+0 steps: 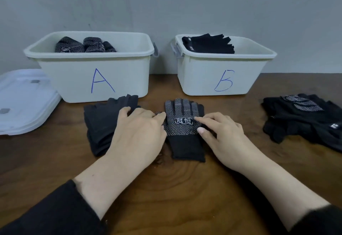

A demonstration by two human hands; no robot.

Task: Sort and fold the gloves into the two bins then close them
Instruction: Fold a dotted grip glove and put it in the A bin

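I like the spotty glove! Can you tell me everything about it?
The dotted glove is black knit fabric with small white dots and a white label with characters. It lies flat on the wooden table, fingers pointing toward the bins, plain cuff nearest the person. The left hand touches its left edge, and the right hand touches its right side.
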